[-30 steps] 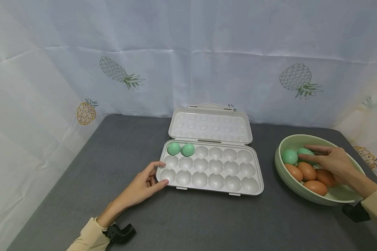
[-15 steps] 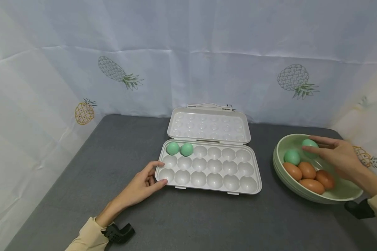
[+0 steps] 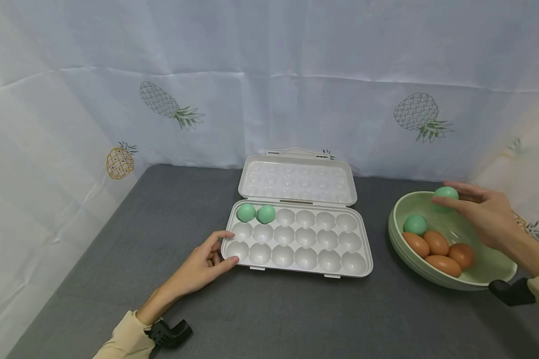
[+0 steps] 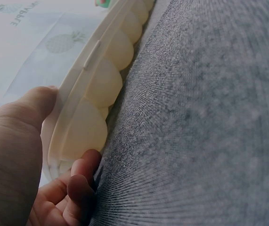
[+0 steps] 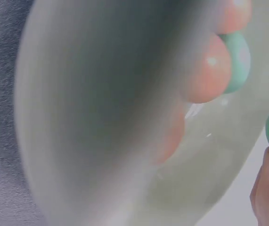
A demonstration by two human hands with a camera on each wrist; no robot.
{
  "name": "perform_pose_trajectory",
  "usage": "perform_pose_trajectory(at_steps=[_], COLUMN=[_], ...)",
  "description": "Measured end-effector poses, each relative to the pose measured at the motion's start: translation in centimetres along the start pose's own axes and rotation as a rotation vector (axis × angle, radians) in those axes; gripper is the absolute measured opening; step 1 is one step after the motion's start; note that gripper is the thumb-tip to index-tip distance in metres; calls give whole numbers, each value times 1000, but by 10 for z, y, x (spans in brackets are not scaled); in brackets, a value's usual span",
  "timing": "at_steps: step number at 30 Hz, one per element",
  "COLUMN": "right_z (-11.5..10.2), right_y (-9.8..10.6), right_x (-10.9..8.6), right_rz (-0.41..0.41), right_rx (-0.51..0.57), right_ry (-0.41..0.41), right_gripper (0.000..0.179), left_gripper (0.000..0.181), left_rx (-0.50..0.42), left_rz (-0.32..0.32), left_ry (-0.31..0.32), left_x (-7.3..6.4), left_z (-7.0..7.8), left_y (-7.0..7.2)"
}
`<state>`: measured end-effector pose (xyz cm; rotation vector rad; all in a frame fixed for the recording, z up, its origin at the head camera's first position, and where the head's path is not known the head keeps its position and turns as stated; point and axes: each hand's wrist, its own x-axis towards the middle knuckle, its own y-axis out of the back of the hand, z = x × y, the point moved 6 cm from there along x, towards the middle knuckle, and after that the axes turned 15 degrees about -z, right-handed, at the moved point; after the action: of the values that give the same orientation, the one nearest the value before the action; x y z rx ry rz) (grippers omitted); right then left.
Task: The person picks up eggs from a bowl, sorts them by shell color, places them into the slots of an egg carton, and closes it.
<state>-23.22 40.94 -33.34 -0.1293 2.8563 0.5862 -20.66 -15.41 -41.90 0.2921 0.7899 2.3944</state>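
My left hand (image 3: pixel 206 262) holds the left end of a white plastic egg tray (image 3: pixel 296 273). In the left wrist view the thumb lies on the tray's rim, and the other fingers are curled low against its underside. Two green eggs (image 3: pixel 266 214) sit in the far-left cups of the back row. My right hand (image 3: pixel 489 212) pinches another green egg (image 3: pixel 446 193) over the far rim of a pale green bowl (image 3: pixel 494 279). Inside the bowl lie one green egg (image 3: pixel 415 225) and several brown eggs (image 3: pixel 443 266); the right wrist view shows the bowl wall large and blurred.
The tray's hinged lid (image 3: pixel 298 179) lies back behind it, near a white curtain (image 3: pixel 269 109) printed with pineapples. A dark grey cloth (image 3: pixel 269 319) covers the table. Curtain also hangs along the left and right sides.
My right hand has lifted a green egg from among the others in the bowl up to its far rim. The remaining eggs shifted slightly. My left hand has stayed on the tray.
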Motion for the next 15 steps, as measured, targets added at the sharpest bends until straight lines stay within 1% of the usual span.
perform_pose_trajectory(at_steps=[3,5,7,10,12,15], right_z=[-5,-9,-12,-18,-22,-28], right_y=[-1,-3,-4,-8,-13,-20], right_x=[1,2,2,4,5,8], right_rz=[-13,-6,9,24,25,-1], right_rx=[82,112,107,132,165,233], right_ry=[33,48,54,80,113,178], right_gripper=[34,34,36,39,40,39], left_gripper=[49,50,49,48,48,47], left_rx=[0,1,2,3,-2,-11], left_rz=[-2,-1,0,0,0,1], left_ry=[1,6,2,-5,-13,-19], left_x=[0,0,0,0,0,0], left_z=[1,1,2,2,2,2], left_y=[0,0,1,0,0,0])
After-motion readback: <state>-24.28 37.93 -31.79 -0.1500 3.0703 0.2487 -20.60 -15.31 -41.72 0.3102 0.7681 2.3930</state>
